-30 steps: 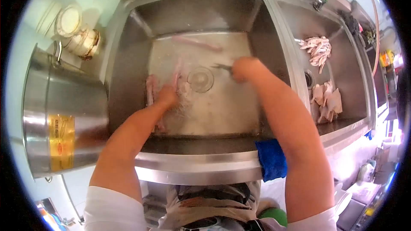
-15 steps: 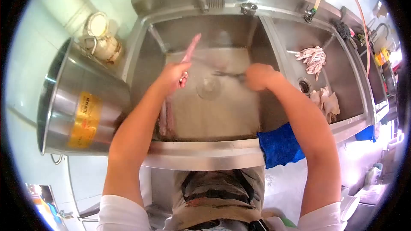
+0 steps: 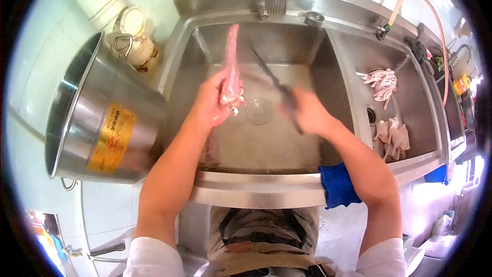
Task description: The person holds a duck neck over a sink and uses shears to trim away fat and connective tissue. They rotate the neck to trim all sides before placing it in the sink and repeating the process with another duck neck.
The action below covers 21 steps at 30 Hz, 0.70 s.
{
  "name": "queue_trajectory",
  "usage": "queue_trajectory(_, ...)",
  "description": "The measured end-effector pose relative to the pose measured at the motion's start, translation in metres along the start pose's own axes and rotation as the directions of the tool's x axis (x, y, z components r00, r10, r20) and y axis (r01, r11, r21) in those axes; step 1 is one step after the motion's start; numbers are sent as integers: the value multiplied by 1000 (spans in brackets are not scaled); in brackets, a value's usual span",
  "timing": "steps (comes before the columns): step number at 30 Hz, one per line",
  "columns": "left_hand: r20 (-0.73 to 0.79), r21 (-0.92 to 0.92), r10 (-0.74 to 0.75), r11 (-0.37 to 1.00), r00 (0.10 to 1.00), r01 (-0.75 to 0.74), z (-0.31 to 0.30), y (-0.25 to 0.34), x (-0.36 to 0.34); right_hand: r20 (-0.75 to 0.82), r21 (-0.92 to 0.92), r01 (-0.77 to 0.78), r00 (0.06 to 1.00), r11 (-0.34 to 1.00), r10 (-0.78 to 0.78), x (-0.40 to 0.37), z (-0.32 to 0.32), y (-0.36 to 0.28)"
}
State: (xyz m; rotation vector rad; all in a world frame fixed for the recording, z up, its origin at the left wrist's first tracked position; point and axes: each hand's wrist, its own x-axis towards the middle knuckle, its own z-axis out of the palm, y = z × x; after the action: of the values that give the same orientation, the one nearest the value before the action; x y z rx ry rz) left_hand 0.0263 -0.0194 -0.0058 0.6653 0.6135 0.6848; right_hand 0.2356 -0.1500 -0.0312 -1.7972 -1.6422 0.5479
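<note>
Over the left part of the large sink basin, my left hand holds a long, pinkish piece of raw meat, its thin end pointing away from me. Bone or pale tissue shows at its near end. To the right, my right hand is closed around a dark, slim tool that looks like a knife or scissors; motion blurs it. The tool's tip points up and left, apart from the meat. More meat, partly hidden, lies by the basin's left wall.
The right basin holds pale chicken feet and pale skin-like pieces. A blue cloth hangs over the front edge. At the left stands a large steel pot. A faucet and a hose are at the back.
My left hand has turned, so the meat stands more upright in view with its thick end showing. The tool in my right hand has swung to a steeper diagonal. The whole view has shifted slightly.
</note>
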Motion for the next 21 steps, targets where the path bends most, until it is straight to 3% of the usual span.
queue_trajectory(1,21,-71,23,997,1000,-21,0,6,-2,-2,-5,76,997,997,-76,-1,6,1)
queue_trajectory(4,75,-101,-25,994,997,33,-15,13,-6,159,-14,96,983,995,-92,-9,12,-4)
queue_trajectory(8,-157,2,26,1000,987,-26,-24,14,8,160,-16,158,975,987,-153,-18,27,-5)
queue_trajectory(13,-255,46,95,995,962,-86,-4,23,1,183,-46,123,977,991,-113,-21,26,-6)
queue_trajectory(14,-190,25,98,995,977,-95,-5,25,1,182,-44,98,979,994,-89,-22,25,-7)
queue_trajectory(17,-30,-9,136,991,990,-136,-10,26,-2,157,-64,218,966,974,-206,-21,23,-8)
queue_trajectory(20,49,8,193,981,980,-193,-4,23,-5,254,-91,83,966,992,-58,-22,14,-23)
queue_trajectory(21,54,12,184,983,981,-185,-4,23,-6,230,-81,109,969,991,-88,-22,14,-23)
